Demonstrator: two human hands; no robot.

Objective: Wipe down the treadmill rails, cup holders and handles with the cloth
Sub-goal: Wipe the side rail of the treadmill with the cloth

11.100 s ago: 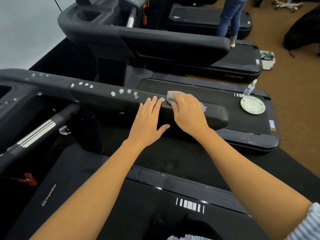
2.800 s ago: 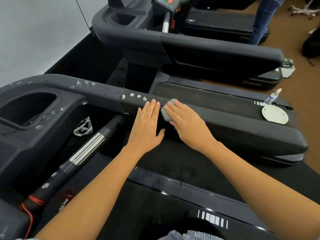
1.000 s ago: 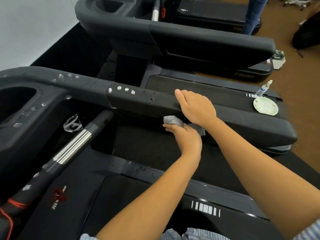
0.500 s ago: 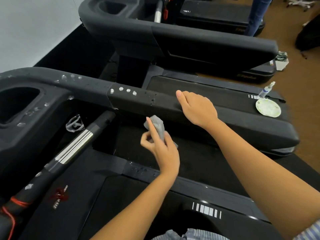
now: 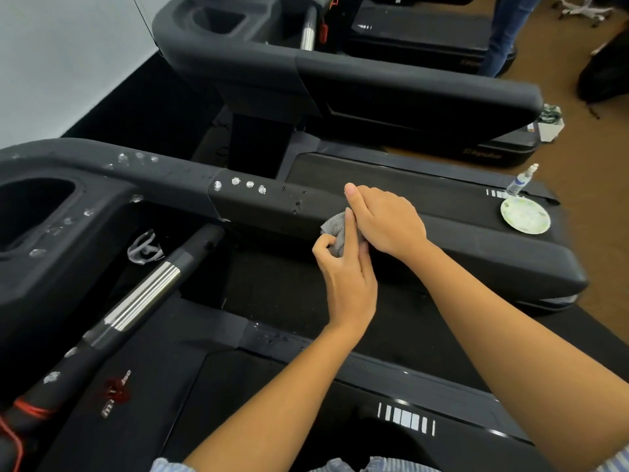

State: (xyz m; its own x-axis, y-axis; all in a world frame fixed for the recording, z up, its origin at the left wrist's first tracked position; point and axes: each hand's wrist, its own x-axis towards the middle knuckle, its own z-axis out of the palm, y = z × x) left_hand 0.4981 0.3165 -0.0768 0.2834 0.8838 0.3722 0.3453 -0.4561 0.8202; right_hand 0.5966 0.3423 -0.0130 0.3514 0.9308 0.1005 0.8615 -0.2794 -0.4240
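- Against the inner side of the right-hand treadmill rail [image 5: 442, 240], near its middle, both hands meet around a small grey cloth [image 5: 335, 229].
- The left hand [image 5: 347, 277] reaches up from below, thumb and fingers pinching the cloth's lower part.
- The right hand [image 5: 384, 219] comes over the rail's top edge, fingers curled down onto the cloth; the thumb points toward the console end. Whether its fingertips actually grip the fabric cannot be told, since the left hand covers them.
- White droplets [image 5: 238, 185] sit in a row on the rail's top, just toward the console from the hands, with more scattered around the cup holder [image 5: 30, 212] at the left edge of the view.
- A black handle [image 5: 143, 294] with a ribbed silver band slants below the cup holder.
- On the neighbouring treadmill's deck, near its rear corner, a spray bottle [image 5: 520, 180] stands just beside a round plate [image 5: 525, 216].
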